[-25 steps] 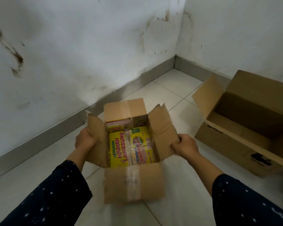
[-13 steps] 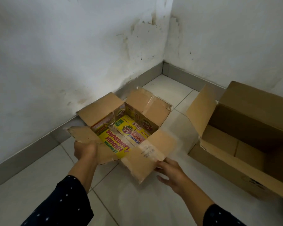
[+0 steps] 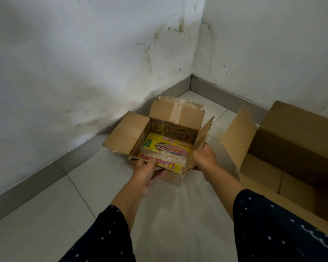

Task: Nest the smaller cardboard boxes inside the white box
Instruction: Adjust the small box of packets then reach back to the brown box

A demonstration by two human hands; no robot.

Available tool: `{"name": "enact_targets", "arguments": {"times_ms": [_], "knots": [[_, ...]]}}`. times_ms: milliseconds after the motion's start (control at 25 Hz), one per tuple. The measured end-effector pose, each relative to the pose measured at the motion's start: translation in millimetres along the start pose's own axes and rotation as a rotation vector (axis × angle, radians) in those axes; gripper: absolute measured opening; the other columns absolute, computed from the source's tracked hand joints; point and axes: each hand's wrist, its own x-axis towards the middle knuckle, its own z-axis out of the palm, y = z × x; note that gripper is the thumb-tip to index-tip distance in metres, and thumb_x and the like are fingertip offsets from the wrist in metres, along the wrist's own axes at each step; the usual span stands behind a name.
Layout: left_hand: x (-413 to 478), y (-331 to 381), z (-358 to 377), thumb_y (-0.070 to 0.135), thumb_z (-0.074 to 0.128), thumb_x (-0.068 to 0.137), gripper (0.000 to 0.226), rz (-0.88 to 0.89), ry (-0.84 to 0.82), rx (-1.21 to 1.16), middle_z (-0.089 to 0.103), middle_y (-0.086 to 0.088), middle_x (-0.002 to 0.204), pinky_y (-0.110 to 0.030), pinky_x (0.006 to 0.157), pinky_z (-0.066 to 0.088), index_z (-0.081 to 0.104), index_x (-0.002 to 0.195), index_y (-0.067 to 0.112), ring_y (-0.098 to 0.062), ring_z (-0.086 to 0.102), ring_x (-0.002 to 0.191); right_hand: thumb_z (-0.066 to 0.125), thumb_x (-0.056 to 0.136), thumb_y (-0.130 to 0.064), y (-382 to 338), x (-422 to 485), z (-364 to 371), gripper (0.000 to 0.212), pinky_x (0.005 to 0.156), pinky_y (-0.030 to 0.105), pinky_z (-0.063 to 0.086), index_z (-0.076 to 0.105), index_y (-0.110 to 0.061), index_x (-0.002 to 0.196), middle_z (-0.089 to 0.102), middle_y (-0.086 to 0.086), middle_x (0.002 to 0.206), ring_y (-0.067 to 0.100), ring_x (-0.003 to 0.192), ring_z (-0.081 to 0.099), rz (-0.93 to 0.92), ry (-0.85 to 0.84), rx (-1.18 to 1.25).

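A small brown cardboard box [image 3: 127,134] with its flaps open sits low near the wall corner, its inside printed yellow and red. My left hand [image 3: 146,170] grips its near flap, folded down at the front edge. My right hand [image 3: 204,157] holds the right flap, which stands upright. A larger open brown cardboard box [image 3: 295,148] stands to the right on the floor. No white box is in view.
Two stained white walls [image 3: 83,63] meet at a corner behind the small box, with a grey skirting [image 3: 83,154] along their base. The floor [image 3: 178,214] is pale tile.
The small box has turned and moved further from me toward the wall corner. My right hand has gone from under the near flap to the right flap; my left hand shifted to the front edge.
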Motion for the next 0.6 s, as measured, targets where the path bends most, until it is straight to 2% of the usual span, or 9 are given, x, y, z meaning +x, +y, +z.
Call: {"name": "enact_targets", "arguments": {"times_ms": [80,160,280,360,440,520,600], "knots": [[1,-6,4,0.001,0.047,0.093,0.031,-0.017,-0.026,-0.005,0.063,-0.017,0.111,-0.032,0.066,0.059,0.045,0.124,0.004,-0.027,0.067,0.086,0.045,0.094,-0.018,6,1,-2,0.030,0.072,0.050,0.060,0.046,-0.012,0.123,0.056,0.007,0.099,0.033,0.088,0.064,-0.007,0.080,-0.065],[1,-10,7,0.000,0.046,0.092,0.033,-0.014,-0.042,0.017,0.065,-0.016,0.107,-0.032,0.067,0.060,0.045,0.125,0.004,-0.028,0.067,0.088,0.045,0.095,-0.020,11,1,-4,0.031,0.067,0.052,0.060,0.040,-0.012,0.124,0.053,0.008,0.100,0.037,0.087,0.066,0.001,0.087,-0.038],[0,-9,11,0.000,0.048,0.091,0.037,0.031,-0.070,0.090,0.066,-0.011,0.104,-0.029,0.058,0.061,0.043,0.126,0.011,-0.024,0.069,0.085,0.048,0.093,-0.019,13,2,-6,0.030,0.061,0.051,0.061,0.041,-0.015,0.121,0.058,0.009,0.107,0.037,0.086,0.069,0.049,0.108,0.052],[3,-6,13,0.001,0.050,0.091,0.042,0.084,-0.043,0.109,0.064,-0.008,0.112,-0.026,0.056,0.059,0.039,0.126,0.019,-0.024,0.069,0.088,0.050,0.092,-0.018,17,4,-9,0.035,0.072,0.051,0.060,0.043,-0.017,0.127,0.062,0.009,0.118,0.035,0.096,0.067,0.057,0.071,0.119],[6,-1,13,-0.001,0.051,0.089,0.045,0.092,-0.027,0.095,0.064,-0.006,0.113,-0.027,0.057,0.060,0.040,0.128,0.020,-0.023,0.070,0.087,0.052,0.094,-0.018,21,4,-13,0.043,0.084,0.052,0.057,0.040,-0.021,0.135,0.061,0.008,0.127,0.032,0.107,0.064,0.055,-0.039,0.203],[5,1,15,-0.003,0.051,0.087,0.050,0.080,-0.013,0.122,0.065,-0.011,0.117,-0.031,0.064,0.061,0.041,0.132,0.017,-0.024,0.071,0.089,0.055,0.094,-0.021,20,0,-19,0.046,0.089,0.053,0.054,0.039,-0.025,0.138,0.060,0.005,0.131,0.031,0.113,0.061,0.060,-0.135,0.260],[-3,2,16,0.004,0.059,0.085,0.063,0.103,0.130,0.269,0.053,-0.017,0.135,-0.042,0.082,0.058,0.029,0.140,0.014,-0.032,0.063,0.108,0.057,0.094,-0.025,15,-11,-24,0.051,0.094,0.053,0.052,0.037,-0.026,0.140,0.058,0.004,0.133,0.030,0.116,0.059,0.063,-0.200,0.260]]}}
